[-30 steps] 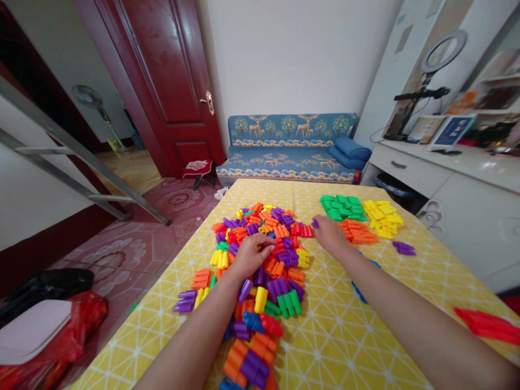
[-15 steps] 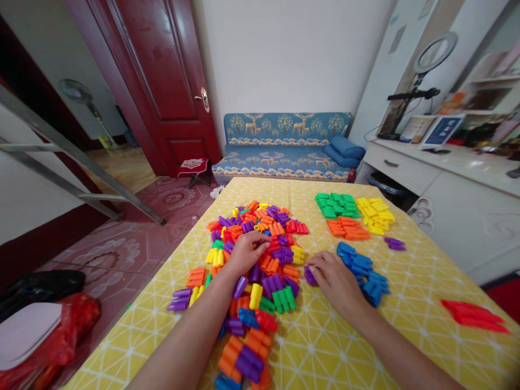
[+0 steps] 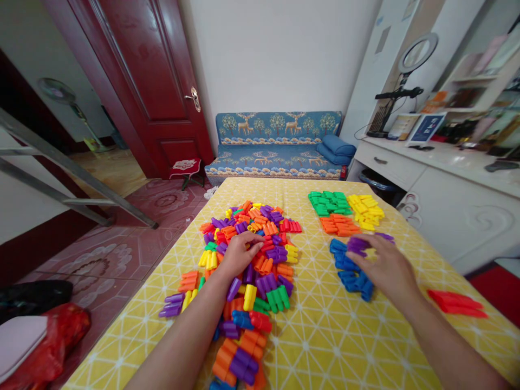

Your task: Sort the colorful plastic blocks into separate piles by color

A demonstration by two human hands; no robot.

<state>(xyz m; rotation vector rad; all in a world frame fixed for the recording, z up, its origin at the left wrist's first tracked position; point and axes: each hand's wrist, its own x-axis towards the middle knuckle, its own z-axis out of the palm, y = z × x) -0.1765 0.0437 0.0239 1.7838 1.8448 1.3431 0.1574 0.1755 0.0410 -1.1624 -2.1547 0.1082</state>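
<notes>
My right hand pinches a purple toy block shaped like joined tubes, held above the table. Just below and left of it lies the group of blue blocks. Partly behind my right fingers, another purple block shows on the cloth. My left hand rests at the mixed pile of coloured blocks, thumb and forefinger apart beside red pieces; its other fingers are partly hidden. Sorted groups of green blocks, yellow blocks and orange blocks lie at the far right.
Red blocks lie near the right edge of the table with its yellow patterned cloth. Beyond stand a blue sofa and a small red stool. A white cabinet is at right, a metal ladder at left.
My right hand has lifted the purple block from beside the pile and carried it right, past the blue blocks. My left hand stays at the pile. The view has shifted slightly right.
</notes>
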